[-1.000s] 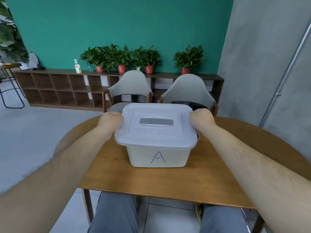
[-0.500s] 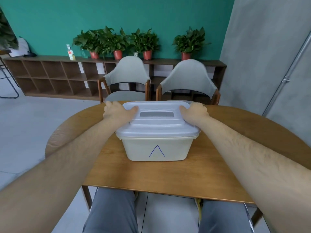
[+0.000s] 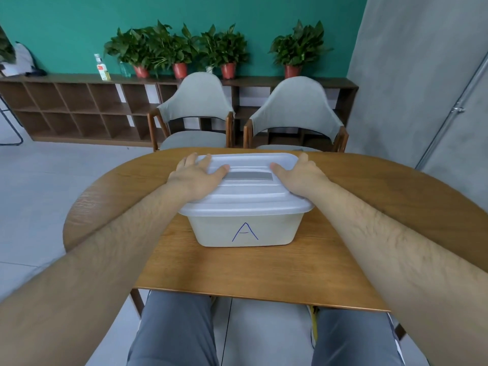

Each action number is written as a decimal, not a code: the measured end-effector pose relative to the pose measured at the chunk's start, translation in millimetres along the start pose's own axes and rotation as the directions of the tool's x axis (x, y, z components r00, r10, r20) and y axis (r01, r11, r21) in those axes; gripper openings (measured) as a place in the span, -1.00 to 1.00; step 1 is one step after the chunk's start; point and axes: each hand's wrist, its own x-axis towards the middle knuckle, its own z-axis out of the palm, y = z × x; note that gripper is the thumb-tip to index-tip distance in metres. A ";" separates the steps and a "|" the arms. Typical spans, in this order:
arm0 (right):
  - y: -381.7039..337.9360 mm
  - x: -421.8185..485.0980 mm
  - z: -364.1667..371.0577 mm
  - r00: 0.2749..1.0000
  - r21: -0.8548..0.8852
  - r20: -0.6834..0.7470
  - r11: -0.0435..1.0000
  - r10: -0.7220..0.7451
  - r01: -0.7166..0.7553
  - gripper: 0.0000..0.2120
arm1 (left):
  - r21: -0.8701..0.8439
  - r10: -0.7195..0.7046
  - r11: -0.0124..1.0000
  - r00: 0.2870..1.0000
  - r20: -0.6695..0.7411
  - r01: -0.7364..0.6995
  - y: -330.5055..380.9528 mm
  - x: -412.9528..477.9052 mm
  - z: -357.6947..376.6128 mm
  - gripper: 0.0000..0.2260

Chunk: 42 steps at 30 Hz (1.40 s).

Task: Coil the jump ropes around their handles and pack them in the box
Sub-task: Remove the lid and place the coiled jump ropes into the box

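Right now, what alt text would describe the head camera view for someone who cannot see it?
A person's left hand and right hand lie flat on the white plastic lid of a translucent storage box marked with a blue A. It sits on an oval wooden table; two grey chairs stand behind it.

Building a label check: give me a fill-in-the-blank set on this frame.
1. The blue letter on the white plastic box is ___.
2. The left hand and right hand lie flat on the box's ___.
3. The box stands on a wooden ___.
4. Behind it stand ___ grey chairs.

Missing words: A; lid; table; two
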 end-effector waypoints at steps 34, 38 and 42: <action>-32.1 -6.4 6.9 0.985 -0.469 -0.170 0.876 0.035 -0.112 -0.38 | 0.106 -0.190 0.965 0.916 -0.354 0.242 25.6 -2.9 8.8 -0.41; -31.4 -15.1 12.3 0.961 -0.505 -0.261 0.861 -0.091 -0.055 -0.51 | 0.133 -0.138 0.970 0.914 -0.381 0.202 25.3 -5.6 10.0 -0.48; -29.0 -23.9 12.5 0.913 -0.604 -0.280 0.794 -0.297 0.074 -0.65 | 0.096 0.053 0.995 0.908 -0.416 -0.014 18.2 -4.7 12.8 -0.66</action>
